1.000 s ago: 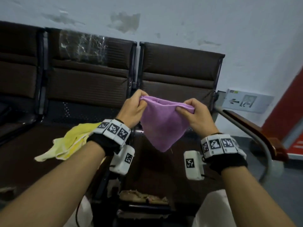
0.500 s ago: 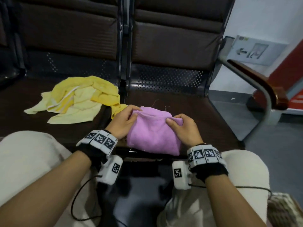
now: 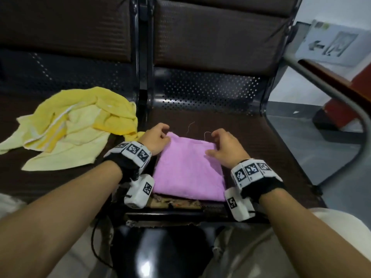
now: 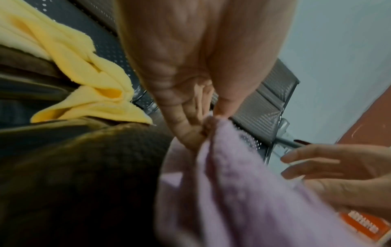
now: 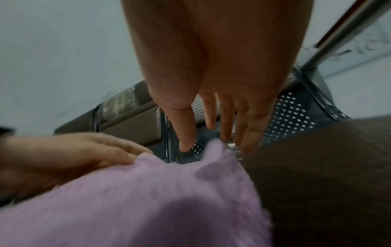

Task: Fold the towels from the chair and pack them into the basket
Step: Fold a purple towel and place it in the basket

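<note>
The left hand pinches the far-left corner of the pink towel, thumb and fingers closed on the edge, as the left wrist view shows. The right hand has let go at the far-right corner: its fingers are spread and relaxed, just touching or barely above the cloth — I cannot tell which. 1 second ago both hands held this towel up in the air by its top edge; half a second ago it was coming down bunched; now it lies flat as a neat folded rectangle on the near part of the right chair seat. That suggests 1 fold is done and the towel is laid out for another fold or for packing. The yellow towel lies crumpled and unfolded on the left seat, just beside the left wrist — 1 more to do. No basket is in view.
</note>
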`<state>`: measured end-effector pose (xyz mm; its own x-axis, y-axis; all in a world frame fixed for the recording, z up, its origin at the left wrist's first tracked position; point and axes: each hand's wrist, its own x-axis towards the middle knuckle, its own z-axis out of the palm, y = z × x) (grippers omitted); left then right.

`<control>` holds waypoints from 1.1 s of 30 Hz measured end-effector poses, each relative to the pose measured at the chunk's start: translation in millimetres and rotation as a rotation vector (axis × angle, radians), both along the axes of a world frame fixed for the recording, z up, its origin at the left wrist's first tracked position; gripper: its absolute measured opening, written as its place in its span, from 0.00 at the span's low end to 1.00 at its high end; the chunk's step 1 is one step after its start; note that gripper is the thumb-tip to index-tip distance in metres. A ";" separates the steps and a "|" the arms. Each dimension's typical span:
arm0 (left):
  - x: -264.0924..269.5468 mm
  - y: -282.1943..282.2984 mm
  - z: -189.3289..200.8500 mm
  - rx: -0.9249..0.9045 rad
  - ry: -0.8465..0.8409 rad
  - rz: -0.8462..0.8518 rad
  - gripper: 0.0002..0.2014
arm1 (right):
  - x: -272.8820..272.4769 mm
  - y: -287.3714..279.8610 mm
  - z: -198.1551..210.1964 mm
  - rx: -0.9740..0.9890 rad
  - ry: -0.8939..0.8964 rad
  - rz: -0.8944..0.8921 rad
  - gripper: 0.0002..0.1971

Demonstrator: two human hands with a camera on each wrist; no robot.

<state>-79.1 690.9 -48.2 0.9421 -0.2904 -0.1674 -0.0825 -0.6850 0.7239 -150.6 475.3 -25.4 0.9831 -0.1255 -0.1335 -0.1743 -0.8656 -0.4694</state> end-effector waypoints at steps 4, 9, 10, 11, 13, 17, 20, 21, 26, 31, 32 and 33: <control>-9.1 8.2 -12.8 0.018 -0.006 -0.026 0.29 | -29.7 9.0 5.2 -0.077 0.031 0.291 0.19; -52.7 21.4 -5.2 -0.017 -0.218 -0.220 0.13 | -68.5 17.0 8.7 -0.325 0.237 0.473 0.32; -63.5 22.7 -2.0 -0.016 -0.215 -0.306 0.12 | -71.4 18.3 8.5 -0.361 0.175 0.483 0.28; -72.9 23.5 1.4 0.015 -0.200 -0.393 0.15 | -73.1 19.9 9.6 -0.373 0.116 0.484 0.23; -84.7 25.7 5.5 0.200 -0.188 -0.564 0.25 | -76.9 21.9 14.9 -0.343 0.042 0.441 0.16; -98.0 28.0 17.2 0.401 -0.280 -0.599 0.14 | -91.6 16.5 21.4 -0.173 0.039 0.393 0.10; -109.8 27.3 28.0 0.316 -0.273 -0.533 0.06 | -107.1 12.9 21.3 -0.031 -0.021 0.397 0.12; -113.0 26.8 31.6 0.298 -0.249 -0.531 0.06 | -111.5 11.7 21.2 -0.002 -0.046 0.392 0.13; -109.7 27.0 37.5 0.163 -0.121 -0.455 0.09 | -120.7 3.9 19.1 0.070 0.065 0.392 0.30; -86.4 22.2 32.2 0.199 -0.022 -0.408 0.07 | -93.7 0.2 11.5 0.130 -0.069 0.262 0.22; -80.5 20.5 30.5 0.218 -0.031 -0.390 0.06 | -85.5 -1.2 10.5 0.156 -0.075 0.214 0.19; -73.9 18.7 28.1 0.229 -0.045 -0.375 0.04 | -76.9 -2.4 8.9 0.167 -0.068 0.169 0.17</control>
